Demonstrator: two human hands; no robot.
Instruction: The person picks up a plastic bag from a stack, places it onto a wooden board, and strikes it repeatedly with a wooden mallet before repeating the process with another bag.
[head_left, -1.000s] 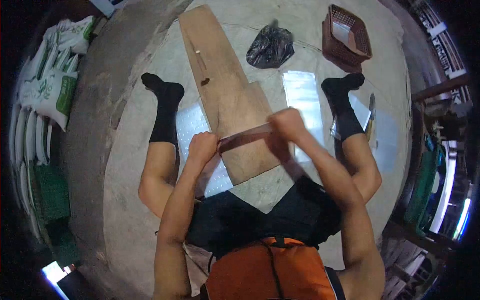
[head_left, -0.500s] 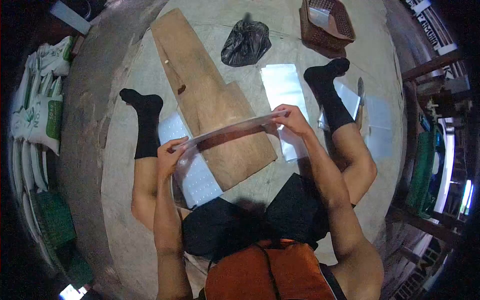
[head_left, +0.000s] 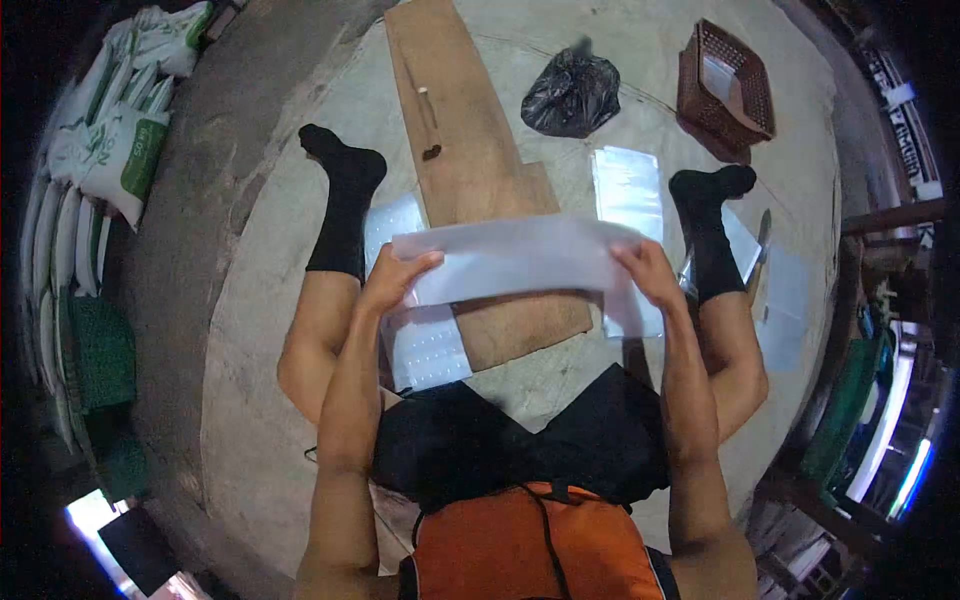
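Between my two hands a translucent plastic sheet (head_left: pixel 510 260) is held stretched out lengthwise, above the near end of a wooden board (head_left: pixel 465 150). My left hand (head_left: pixel 398 278) pinches its left end, thumb on top. At the other end, my right hand (head_left: pixel 648 272) grips the sheet near its edge. Beneath my left hand lies a stack of white dotted plastic sheets (head_left: pixel 430 350), partly covered by the held sheet. A pile of clear plastic sheets (head_left: pixel 628 185) lies on the floor cloth beyond my right hand.
A black plastic bag (head_left: pixel 570 95) and a brown woven basket (head_left: pixel 748 115) sit at the back. Beside my right foot are a knife (head_left: pixel 764 240) and more plastic sheets (head_left: pixel 787 315). My legs spread on both sides. White sacks (head_left: pixel 120 165) are stacked at far left.
The plastic sheet has turned from nearly edge-on to showing its broad face, and its slant has levelled. Both hands still hold its ends. The camera view has shifted, moving the surroundings rightward.
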